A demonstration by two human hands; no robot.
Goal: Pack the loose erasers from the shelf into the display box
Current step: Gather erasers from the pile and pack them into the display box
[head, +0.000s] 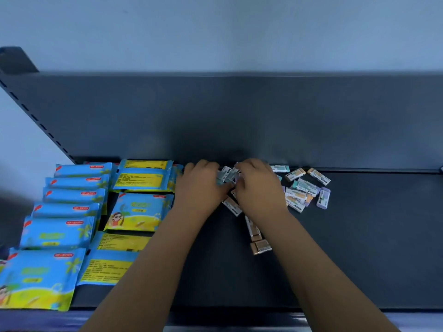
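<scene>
Head view: both hands work at the far side of the shelf (pixel 359 236), close to its back panel. The left hand (pixel 201 183) and right hand (pixel 260 188) face each other, fingers curled inward round a bunch of erasers (pixel 227 174) held between them. The fingertips are hidden, so the firmness of the hold cannot be confirmed.

More stock lies just right of the right hand: a scatter (pixel 302 191) of sleeved erasers, some overlapping, with long axes at mixed angles. A short row (pixel 257 238) lies nearer, beside the right forearm, running roughly near to far. The right hand is judged the nearer to both groups.

Blue and yellow packets (pixel 141 209) fill the left of the shelf, touching the left wrist.

The display box is not in view, so nothing can be reported of its contents. Judgement: packing is at an early stage.
</scene>
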